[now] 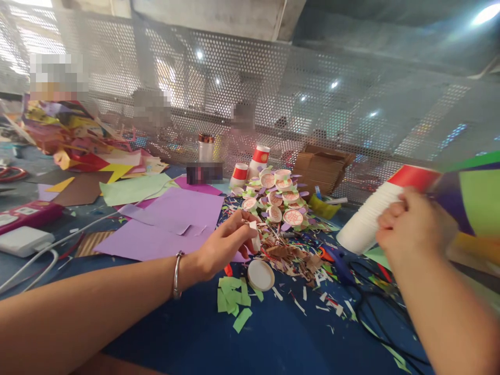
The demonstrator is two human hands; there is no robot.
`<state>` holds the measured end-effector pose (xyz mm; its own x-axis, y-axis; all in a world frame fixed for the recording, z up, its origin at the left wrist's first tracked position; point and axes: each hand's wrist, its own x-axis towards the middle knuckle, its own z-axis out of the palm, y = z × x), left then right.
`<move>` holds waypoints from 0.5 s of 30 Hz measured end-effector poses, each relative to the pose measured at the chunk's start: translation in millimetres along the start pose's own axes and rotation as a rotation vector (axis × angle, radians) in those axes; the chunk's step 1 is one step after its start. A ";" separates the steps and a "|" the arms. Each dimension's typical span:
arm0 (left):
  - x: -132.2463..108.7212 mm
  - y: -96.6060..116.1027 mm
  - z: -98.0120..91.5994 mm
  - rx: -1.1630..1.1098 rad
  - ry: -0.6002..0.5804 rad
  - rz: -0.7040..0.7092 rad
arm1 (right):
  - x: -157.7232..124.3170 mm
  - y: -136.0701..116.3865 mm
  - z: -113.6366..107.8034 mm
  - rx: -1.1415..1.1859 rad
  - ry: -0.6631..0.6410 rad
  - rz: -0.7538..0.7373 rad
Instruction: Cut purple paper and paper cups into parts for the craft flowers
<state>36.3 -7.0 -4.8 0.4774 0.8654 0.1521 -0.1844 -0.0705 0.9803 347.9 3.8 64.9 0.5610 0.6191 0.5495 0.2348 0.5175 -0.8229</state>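
I can read no words, numbers or brands here. Just beyond my left hand point(230, 239), red printing shows on the round faces of the cup pieces point(293, 217), too small to make out. Behind those, a gold emblem point(264, 157) marks a red-banded cup point(258, 167), also illegible. On the stack of cups point(363, 213) in my right hand point(410, 224), the red band point(414, 177) is blurred

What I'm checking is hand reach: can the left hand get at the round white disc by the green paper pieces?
Probably yes: the disc lies near the left hand with nothing visible between them, though that hand holds a small white piece.
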 end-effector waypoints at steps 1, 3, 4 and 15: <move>-0.5 0.5 -0.1 -0.001 -0.004 0.000 | -14.3 -1.9 10.1 0.023 -0.019 0.045; -1.4 1.3 -0.8 -0.004 -0.015 -0.010 | -45.2 -6.1 31.2 0.044 -0.133 0.145; -1.8 1.5 -1.3 -0.005 -0.024 -0.020 | -60.9 -8.3 41.1 0.047 -0.204 0.188; -0.9 -1.9 -2.6 -0.077 -0.112 -0.102 | -140.4 -10.6 72.5 -0.090 -0.707 0.205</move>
<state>33.9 -6.3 -7.2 0.5892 0.8049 0.0699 -0.1936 0.0566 0.9794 209.1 -45.7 7.0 -0.0373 0.9465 0.3204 0.2616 0.3187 -0.9110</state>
